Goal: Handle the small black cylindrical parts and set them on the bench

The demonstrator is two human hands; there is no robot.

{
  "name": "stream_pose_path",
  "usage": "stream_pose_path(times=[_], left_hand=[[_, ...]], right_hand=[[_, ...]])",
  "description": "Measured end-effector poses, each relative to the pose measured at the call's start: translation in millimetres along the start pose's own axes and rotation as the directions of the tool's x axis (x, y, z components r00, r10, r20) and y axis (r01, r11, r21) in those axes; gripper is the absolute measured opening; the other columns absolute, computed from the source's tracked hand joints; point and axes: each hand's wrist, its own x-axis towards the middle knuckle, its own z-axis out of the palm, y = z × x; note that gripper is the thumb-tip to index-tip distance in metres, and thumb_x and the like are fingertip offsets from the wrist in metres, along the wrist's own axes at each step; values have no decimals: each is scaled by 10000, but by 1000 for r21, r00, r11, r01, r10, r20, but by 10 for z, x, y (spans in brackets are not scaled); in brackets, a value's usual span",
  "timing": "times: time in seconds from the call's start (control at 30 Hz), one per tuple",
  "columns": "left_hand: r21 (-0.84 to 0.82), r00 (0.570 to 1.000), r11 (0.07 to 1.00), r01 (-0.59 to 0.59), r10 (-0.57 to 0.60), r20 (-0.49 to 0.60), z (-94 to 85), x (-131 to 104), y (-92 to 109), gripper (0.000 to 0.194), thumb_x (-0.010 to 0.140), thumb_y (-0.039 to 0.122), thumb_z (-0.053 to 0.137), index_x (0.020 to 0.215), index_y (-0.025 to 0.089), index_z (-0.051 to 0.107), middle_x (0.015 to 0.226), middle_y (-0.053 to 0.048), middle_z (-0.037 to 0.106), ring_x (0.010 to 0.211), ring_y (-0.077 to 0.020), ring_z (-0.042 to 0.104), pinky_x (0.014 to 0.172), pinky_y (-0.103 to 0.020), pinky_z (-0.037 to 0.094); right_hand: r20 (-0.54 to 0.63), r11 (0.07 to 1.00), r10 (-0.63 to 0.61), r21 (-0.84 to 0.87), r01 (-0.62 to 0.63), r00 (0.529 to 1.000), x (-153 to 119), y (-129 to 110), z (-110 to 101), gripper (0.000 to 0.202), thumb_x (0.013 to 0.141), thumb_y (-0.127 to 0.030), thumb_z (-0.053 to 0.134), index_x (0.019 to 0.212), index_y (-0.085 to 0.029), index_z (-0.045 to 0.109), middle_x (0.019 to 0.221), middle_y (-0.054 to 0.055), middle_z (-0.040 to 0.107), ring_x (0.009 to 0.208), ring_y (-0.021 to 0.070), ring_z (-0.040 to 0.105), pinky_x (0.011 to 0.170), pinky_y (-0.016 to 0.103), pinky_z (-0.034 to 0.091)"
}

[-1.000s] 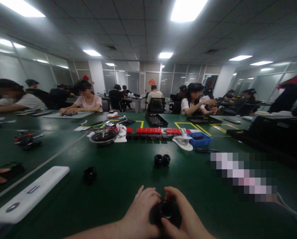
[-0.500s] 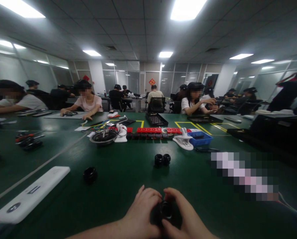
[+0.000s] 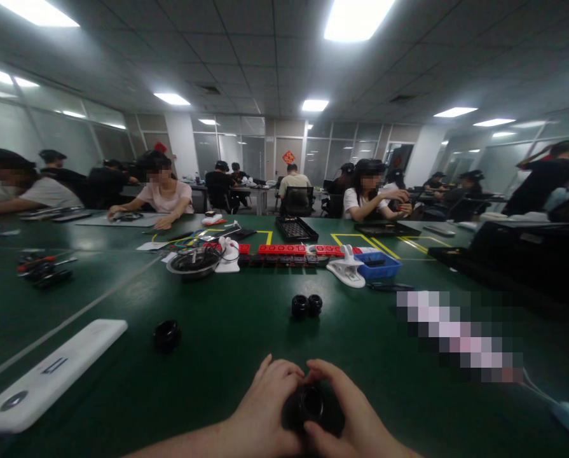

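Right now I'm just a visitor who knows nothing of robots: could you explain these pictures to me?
There's no machine at work here: the hands are a person's own. One camera, worn on that person's head, looks forward and down, so you see roughly what they face.

At the bottom, the left hand and right hand hold a black part with a round opening between them.

On the green table, two similar parts sit together ahead, and another lies to the left. Further left is a white bar. Beyond are a white clip and a blue tray. The blocky patch on the right is blurred out; I can't tell what it covers.
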Motion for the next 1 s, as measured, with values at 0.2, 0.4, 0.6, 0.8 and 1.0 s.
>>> stream_pose_path(times=[0.2,0.4,0.6,0.8,1.0], left_hand=[[-4,1000,1000,-12,12,-25,-2,-20,6,487,556,333,738,998,229,561,1082,-32,535,1041,-249,468,1034,-496,125],[15,1000,1000,4,-4,-2,2,-26,-6,454,539,306,753,943,203,572,1085,-44,530,1051,-255,457,1037,-492,126],[7,1000,1000,-5,5,-10,-29,-16,41,474,565,268,733,1004,223,560,1064,-38,536,1035,-243,470,1034,-490,132],[10,1000,1000,-3,3,-4,2,-13,7,431,547,272,745,935,209,569,1077,-39,533,1039,-250,468,1036,-498,124],[13,1000,1000,-10,10,-2,10,-14,0,402,562,300,740,918,211,575,1063,-40,533,1030,-254,469,1029,-507,134]], right_hand=[[40,994,-105,46,103,994,-32,-12,-54,621,650,-124,522,1244,-160,346,1215,143,500,1112,256,492,930,415,411],[3,1000,-8,29,8,1000,-4,-25,-13,764,580,-253,696,1239,-138,326,1215,169,459,1121,314,454,942,459,377],[-19,999,-7,36,7,1000,-30,-43,5,601,635,-115,548,1201,-162,352,1067,118,545,996,247,537,882,410,433],[33,994,-101,31,100,994,-33,-40,-36,687,614,-110,527,1258,-151,291,1255,153,432,1156,279,427,954,443,370],[2,999,35,7,-35,999,-4,-22,-15,670,625,-228,641,1219,-148,343,1176,153,482,1073,293,476,916,451,395]])
